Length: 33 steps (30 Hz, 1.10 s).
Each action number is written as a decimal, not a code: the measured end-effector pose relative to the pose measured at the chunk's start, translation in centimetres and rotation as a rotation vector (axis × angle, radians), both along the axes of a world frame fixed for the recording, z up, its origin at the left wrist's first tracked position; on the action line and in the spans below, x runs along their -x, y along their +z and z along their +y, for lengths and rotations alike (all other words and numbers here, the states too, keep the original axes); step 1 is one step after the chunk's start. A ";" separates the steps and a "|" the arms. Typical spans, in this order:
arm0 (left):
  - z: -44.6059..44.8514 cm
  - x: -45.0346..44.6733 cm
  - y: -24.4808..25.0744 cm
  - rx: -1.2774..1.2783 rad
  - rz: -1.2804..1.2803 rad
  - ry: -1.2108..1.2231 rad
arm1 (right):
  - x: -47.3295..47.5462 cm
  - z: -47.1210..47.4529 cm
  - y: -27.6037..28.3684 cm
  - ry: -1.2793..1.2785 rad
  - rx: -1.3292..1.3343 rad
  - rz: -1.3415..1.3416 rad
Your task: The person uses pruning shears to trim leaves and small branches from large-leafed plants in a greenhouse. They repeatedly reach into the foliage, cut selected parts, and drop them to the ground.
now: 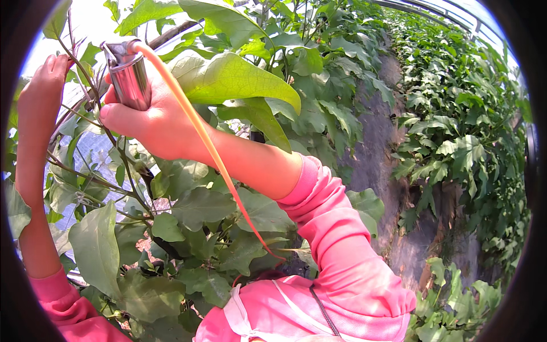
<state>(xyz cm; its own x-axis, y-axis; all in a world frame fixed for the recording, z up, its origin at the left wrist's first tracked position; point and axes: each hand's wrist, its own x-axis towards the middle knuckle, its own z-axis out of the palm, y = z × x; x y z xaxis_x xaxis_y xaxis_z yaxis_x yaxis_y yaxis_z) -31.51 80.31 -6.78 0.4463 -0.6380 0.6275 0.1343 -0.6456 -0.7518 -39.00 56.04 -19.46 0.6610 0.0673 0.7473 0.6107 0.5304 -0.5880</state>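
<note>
My right hand [141, 124] grips a shiny metal cylindrical hand tool [131, 83] with a lever-like fitting on top. From its top an orange tube [194, 119] runs down across my forearm towards my waist, looking thinner lower down. My left hand [45, 85] is raised at the far left, fingers bent at a thin purplish stem [77, 62]. Whether they close on it cannot be made out. Between both hands rises the branching stem of a plant that looks like an eggplant [134, 192]. Broad green leaves [239, 81] hang above my right forearm.
More large leaves [96, 248] crowd around my arms and in front of my body. To the right a strip of dark ground cover [376, 141] runs between plant rows, with another leafy row [453, 128] beyond. Curved frame bars [448, 15] cross the top right.
</note>
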 end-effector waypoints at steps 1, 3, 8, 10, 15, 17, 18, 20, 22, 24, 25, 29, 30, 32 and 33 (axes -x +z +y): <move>-0.4 0.4 -0.3 -0.107 -0.112 -0.023 | -0.1 0.1 -0.1 -0.003 0.011 -0.012; -2.8 1.3 -0.9 -0.184 -0.177 -0.153 | 0.1 -1.1 -0.2 -0.032 0.113 0.010; -2.8 1.7 -0.2 -0.126 -0.019 -0.305 | 1.7 -1.1 0.0 -0.043 0.151 0.043; -3.6 2.2 -0.8 0.065 0.084 -0.363 | 0.9 -1.1 -0.5 0.006 0.122 0.027; -3.5 1.2 -1.2 0.114 0.167 -0.336 | -0.2 -2.0 -1.2 -0.050 0.123 0.039; -0.5 2.4 1.4 0.522 0.194 -0.434 | -0.3 -0.6 -0.9 0.099 -0.035 0.017; -1.1 4.1 3.2 0.944 0.296 -0.560 | -0.6 -0.6 -0.9 0.084 -0.005 0.001; -1.5 6.6 5.2 1.362 0.452 -0.622 | -0.4 -0.6 -0.8 0.055 0.045 -0.030; -1.0 9.7 5.7 1.351 0.553 -0.510 | -0.6 -0.3 -1.1 0.167 -0.039 -0.056; -3.4 13.2 2.2 1.105 0.884 -0.317 | -1.1 -1.3 -1.7 0.148 -0.086 -0.033; -4.3 13.3 0.0 0.926 1.093 -0.281 | -1.9 -2.8 -2.5 0.102 -0.061 -0.045; -0.7 22.3 -8.0 0.307 1.404 0.052 | -2.1 -1.5 -2.7 0.223 -0.096 -0.090; -0.2 24.9 -10.0 0.302 1.368 0.024 | -1.8 -0.3 -2.6 0.271 -0.071 -0.120; 0.9 27.9 -13.1 0.290 1.339 -0.124 | -1.0 1.0 -2.6 0.358 -0.050 -0.161; 1.7 28.8 -14.7 0.317 1.332 -0.218 | -0.5 1.9 -2.9 0.403 -0.051 -0.168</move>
<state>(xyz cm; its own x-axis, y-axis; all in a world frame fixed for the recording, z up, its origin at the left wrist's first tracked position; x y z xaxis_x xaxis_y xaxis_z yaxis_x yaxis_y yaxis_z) -60.27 81.98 -21.44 0.7277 -0.6834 -0.0584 -0.6859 -0.7259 -0.0511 -38.49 57.92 -22.34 0.4580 0.2551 0.8515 0.4339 0.7719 -0.4647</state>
